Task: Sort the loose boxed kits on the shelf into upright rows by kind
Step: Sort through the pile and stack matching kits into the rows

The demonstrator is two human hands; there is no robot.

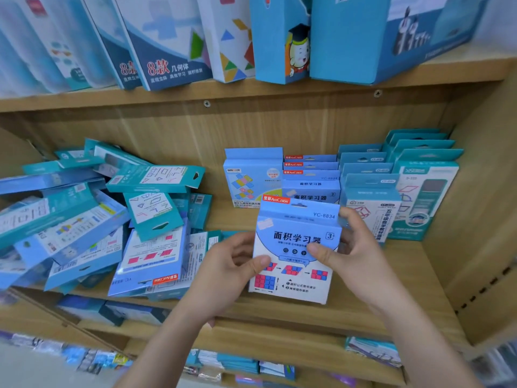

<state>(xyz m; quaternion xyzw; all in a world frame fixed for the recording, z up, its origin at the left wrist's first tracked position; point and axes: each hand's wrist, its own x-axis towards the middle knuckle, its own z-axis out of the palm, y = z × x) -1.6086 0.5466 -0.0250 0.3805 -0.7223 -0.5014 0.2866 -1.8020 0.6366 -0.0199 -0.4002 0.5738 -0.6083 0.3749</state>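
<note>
So that it can join its matching row (310,175) at centre frame, both hands, left (237,264) and right (352,247), pinch the kit (296,247) upright.

The person's left hand (223,275) and right hand (359,257) are bare, like both forearms, with short plain nails.

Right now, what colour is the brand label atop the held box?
The small brand label on the light blue cardboard box is red with white lettering; head view.
</note>
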